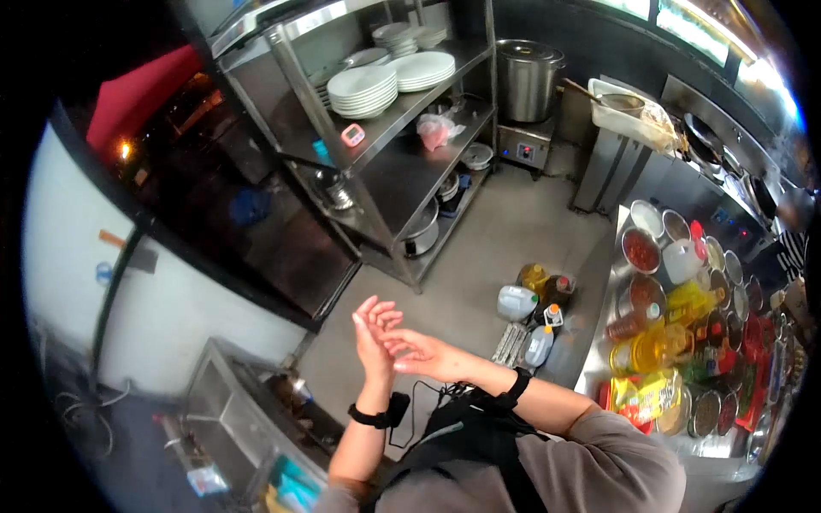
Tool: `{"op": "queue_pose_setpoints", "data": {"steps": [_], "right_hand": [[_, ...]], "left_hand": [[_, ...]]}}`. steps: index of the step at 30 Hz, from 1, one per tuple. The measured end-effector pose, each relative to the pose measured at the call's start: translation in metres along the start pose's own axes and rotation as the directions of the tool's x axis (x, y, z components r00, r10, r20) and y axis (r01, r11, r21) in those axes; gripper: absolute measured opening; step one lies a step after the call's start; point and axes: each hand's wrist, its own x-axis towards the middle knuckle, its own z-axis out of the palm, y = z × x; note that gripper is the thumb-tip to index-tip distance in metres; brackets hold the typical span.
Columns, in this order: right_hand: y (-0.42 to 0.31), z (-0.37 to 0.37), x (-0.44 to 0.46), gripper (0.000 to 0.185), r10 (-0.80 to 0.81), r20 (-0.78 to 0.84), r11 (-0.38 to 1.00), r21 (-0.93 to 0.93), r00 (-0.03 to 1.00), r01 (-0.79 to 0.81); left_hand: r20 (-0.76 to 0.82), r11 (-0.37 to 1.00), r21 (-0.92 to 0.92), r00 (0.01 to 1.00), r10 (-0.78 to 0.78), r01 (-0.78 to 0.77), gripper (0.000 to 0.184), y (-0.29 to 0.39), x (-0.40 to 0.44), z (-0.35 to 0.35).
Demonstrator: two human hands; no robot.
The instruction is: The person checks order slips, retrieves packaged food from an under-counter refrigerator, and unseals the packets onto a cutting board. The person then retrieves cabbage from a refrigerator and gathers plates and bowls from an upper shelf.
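Observation:
My left hand [373, 340] is raised in front of my body, palm turned inward, its fingers loosely bent and apart. From the right, my right hand [434, 356] reaches across with fingers stretched out, and its fingertips overlap the left palm. Its thumb lies close to the left wrist. I see no object in either hand. Each wrist wears a black band; the left band [373, 419] carries a dark device, and the right band [516, 389] sits further up the forearm. Below the hands is a black apron [445, 453].
A steel shelf [385, 192] holds stacked white plates [363, 90]. Jugs and bottles [517, 303] stand on the floor. On the right, a steel counter [599, 359] carries sauce bowls, oil bottles and a yellow packet [646, 398]. A sink [227, 410] is lower left; a stockpot [528, 81] stands behind.

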Motion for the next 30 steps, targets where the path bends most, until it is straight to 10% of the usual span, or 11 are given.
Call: {"op": "queue_pose_setpoints", "data": {"steps": [3,6,16,30], "right_hand": [[-0.009,-0.08,0.041,0.051,-0.118,-0.152,0.992,-0.056,0.981,0.11],[-0.046,-0.169,0.077,0.047,0.046,-0.048,0.964,0.264,0.998,-0.032],[-0.159,-0.464,0.208,0.021,-0.128,-0.44,0.949,-0.315,0.889,-0.019],[-0.266,-0.872,0.348,0.023,-0.209,-0.696,0.765,-0.554,0.687,-0.328]], "left_hand": [[0.119,0.999,0.037,0.992,0.035,-0.04,0.062,-0.024,0.094,0.037],[0.131,0.992,-0.021,0.984,-0.123,0.127,0.062,-0.027,0.179,0.08],[0.318,0.985,-0.102,0.943,-0.101,0.14,0.032,-0.078,0.46,0.194],[0.507,0.89,-0.341,0.856,-0.097,0.303,0.023,-0.132,0.736,0.449]]}}
